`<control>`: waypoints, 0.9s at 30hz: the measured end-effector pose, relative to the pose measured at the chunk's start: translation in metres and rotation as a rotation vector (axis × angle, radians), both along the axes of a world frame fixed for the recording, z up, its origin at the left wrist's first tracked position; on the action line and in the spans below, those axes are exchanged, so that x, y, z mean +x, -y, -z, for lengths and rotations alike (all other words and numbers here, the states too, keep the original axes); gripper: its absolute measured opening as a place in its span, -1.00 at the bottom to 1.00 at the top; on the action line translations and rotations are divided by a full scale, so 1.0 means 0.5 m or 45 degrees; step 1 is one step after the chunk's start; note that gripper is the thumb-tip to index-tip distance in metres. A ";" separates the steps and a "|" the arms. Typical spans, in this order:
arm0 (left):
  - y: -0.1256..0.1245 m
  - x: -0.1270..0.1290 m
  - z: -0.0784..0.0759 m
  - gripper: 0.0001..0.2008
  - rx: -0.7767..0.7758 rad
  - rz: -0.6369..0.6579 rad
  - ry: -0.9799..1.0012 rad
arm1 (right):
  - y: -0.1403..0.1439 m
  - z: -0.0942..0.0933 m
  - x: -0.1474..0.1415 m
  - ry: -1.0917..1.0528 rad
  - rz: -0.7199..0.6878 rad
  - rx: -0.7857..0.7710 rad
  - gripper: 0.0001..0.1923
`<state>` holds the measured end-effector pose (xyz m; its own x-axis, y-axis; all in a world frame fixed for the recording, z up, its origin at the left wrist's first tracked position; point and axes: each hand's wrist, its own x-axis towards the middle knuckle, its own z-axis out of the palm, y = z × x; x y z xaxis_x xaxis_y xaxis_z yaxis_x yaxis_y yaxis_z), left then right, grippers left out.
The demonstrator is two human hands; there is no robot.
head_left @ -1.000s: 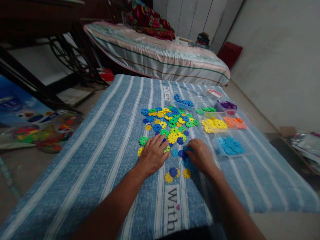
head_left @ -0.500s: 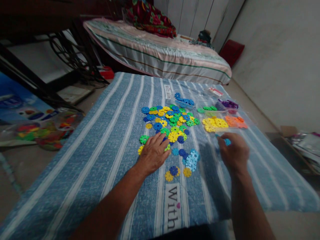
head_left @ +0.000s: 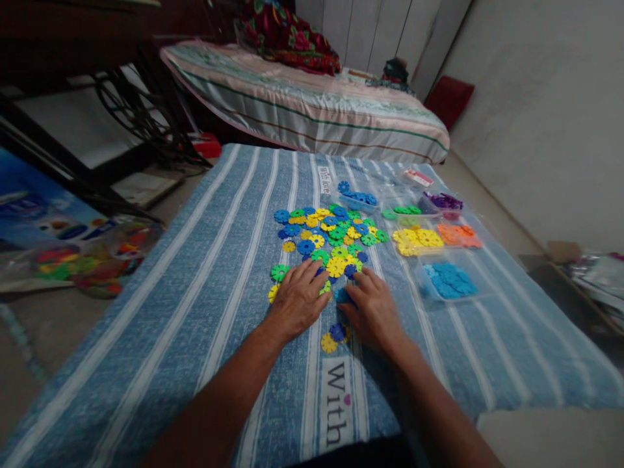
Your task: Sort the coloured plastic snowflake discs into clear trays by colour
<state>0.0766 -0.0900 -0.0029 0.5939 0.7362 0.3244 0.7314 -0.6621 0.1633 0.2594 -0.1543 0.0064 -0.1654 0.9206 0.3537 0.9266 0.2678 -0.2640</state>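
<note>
Resting flat, fingers spread, left hand (head_left: pixel 297 302) and right hand (head_left: pixel 373 311) on scalloped plastic discs (head_left: pixel 331 240), striped woven cloth (head_left: pixel 205 273).

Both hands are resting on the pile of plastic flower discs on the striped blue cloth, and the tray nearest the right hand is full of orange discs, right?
Not quite. The head view shows the tray nearest the right hand holds light blue discs; the orange discs lie farther back. The left hand and striped blue cloth are as you say.
</note>
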 end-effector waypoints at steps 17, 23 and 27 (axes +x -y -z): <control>-0.002 -0.003 0.007 -0.63 0.034 0.010 0.001 | -0.014 0.000 0.022 -0.309 -0.034 0.385 -0.81; -0.002 -0.002 0.014 -0.65 0.078 0.008 0.030 | -0.008 -0.063 0.178 -0.161 0.407 0.711 -0.86; 0.005 0.002 0.012 -0.70 0.152 0.022 0.075 | 0.011 -0.077 0.226 -0.039 0.589 0.775 -0.89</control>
<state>0.0777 -0.0927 -0.0091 0.5837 0.6798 0.4439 0.7110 -0.6920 0.1249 0.3724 -0.1598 0.0450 0.2072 0.5348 0.8192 0.9745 -0.0390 -0.2210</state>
